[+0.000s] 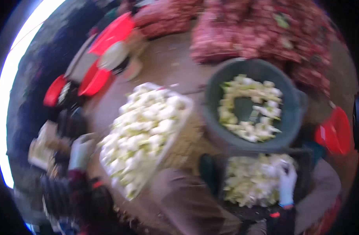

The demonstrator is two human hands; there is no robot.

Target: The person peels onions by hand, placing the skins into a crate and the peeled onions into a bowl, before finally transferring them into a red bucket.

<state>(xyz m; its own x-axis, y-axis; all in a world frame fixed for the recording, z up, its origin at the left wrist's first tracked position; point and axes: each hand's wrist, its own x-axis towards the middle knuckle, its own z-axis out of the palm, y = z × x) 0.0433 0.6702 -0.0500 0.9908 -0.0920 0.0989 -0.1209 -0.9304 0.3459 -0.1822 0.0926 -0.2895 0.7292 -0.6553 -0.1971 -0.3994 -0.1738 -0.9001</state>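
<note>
My right hand, in a pale glove, is over the right side of a dark crate of whitish bulbs between my knees. Its fingers are closed around something small and dark that blur hides. Far to the left, beside a pale tray heaped with white and greenish bulbs, is my left hand, also gloved. Motion smears its fingers. Behind the crate stands a round grey-green tub with more bulbs in a ring on its bottom.
Pink-red mesh sacks are piled at the back. Red basins and a pale round container stand at upper left. Another red basin is at far right. A pale, box-like object is at far left. Loose scraps lie on the floor.
</note>
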